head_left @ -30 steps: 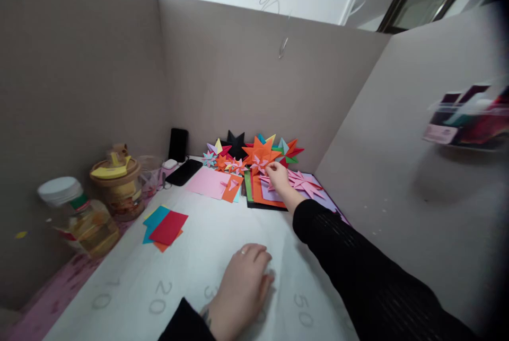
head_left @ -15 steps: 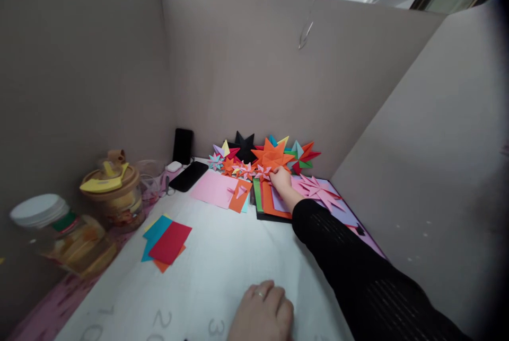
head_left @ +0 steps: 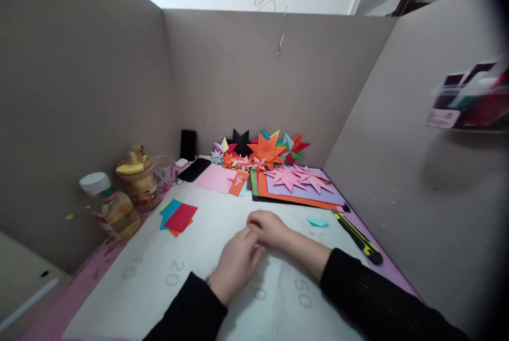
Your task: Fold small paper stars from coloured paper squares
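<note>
Head view: left hand [head_left: 236, 265], right hand [head_left: 271, 228] joined on desk [head_left: 131, 298].
Both are curled, tips touching; any hold cannot be told. A teal paper scrap [head_left: 318, 222] is laid flat nearby, long axis crosswise.

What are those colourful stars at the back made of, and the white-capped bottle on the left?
The stars look like matte folded paper: sharp creases, flat facets. The bottle seems clear plastic or glass, hard to tell which; yellowish contents show through it. Its cap looks like white plastic.
</note>
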### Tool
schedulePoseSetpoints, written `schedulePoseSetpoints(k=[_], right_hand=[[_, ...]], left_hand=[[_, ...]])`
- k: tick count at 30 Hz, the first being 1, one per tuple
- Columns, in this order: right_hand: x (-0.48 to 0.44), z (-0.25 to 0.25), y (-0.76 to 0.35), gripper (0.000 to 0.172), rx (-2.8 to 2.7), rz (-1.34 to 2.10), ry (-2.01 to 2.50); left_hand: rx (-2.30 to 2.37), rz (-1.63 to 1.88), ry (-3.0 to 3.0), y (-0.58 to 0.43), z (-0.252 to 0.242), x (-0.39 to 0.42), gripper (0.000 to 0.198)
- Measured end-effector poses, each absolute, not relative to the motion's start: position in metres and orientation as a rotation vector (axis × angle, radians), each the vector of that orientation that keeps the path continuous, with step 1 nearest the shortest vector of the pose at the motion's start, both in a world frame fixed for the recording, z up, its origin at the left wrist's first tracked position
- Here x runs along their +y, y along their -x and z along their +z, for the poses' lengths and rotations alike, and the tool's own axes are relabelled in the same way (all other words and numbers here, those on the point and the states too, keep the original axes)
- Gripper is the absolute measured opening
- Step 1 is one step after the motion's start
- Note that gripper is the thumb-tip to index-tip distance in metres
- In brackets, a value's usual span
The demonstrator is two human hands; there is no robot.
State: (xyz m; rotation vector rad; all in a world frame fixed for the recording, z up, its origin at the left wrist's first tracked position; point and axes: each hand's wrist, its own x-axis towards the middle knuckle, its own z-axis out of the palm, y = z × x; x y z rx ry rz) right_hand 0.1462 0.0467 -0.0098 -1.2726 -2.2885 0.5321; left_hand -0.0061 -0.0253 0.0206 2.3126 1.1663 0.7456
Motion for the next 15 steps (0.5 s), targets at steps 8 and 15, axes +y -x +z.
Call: schedulePoseSetpoints(k=[8,15], right_hand=[[0.006,-0.024,-0.141,0.01,-2.275,0.411,1.263],[0.007,-0.025,-0.141,0.011,-2.288,0.369,1.229]], left_hand=[[1.936,0.606,-2.193,0.113,0.037,0.005,0.016],[2.113,0.616,-1.856,0.173,0.022,0.062,0.053]])
